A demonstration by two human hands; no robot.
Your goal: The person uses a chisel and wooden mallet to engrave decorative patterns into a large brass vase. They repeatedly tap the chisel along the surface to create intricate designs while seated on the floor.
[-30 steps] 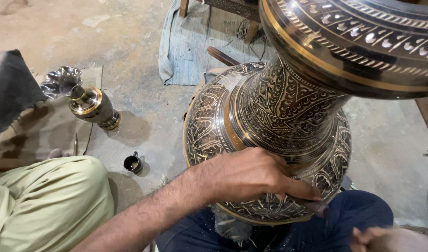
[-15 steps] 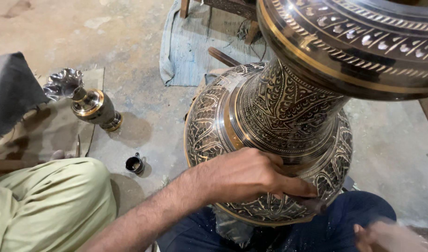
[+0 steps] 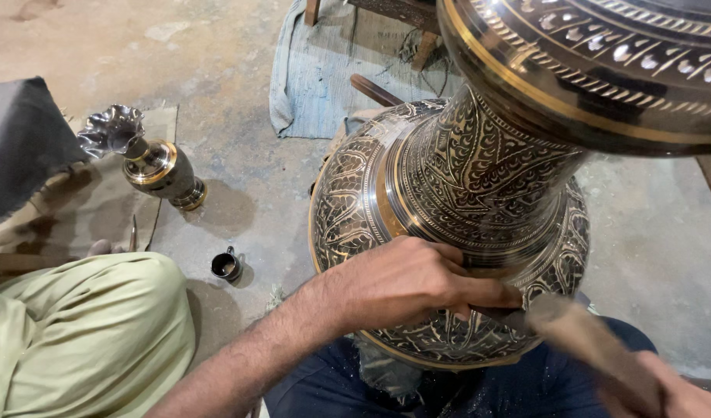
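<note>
Concrete floor [image 3: 239,70]; left hand [image 3: 406,282] clamped on thin chisel against large engraved brass vase [image 3: 464,193]; right hand [image 3: 673,391] gripping blurred wooden mallet [image 3: 580,333]. Best keep chisel steady, taps light.

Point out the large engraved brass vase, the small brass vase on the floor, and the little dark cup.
large engraved brass vase [image 3: 479,166], head view, neck
small brass vase [image 3: 163,172], head view, body
little dark cup [image 3: 226,267], head view, rim
</note>
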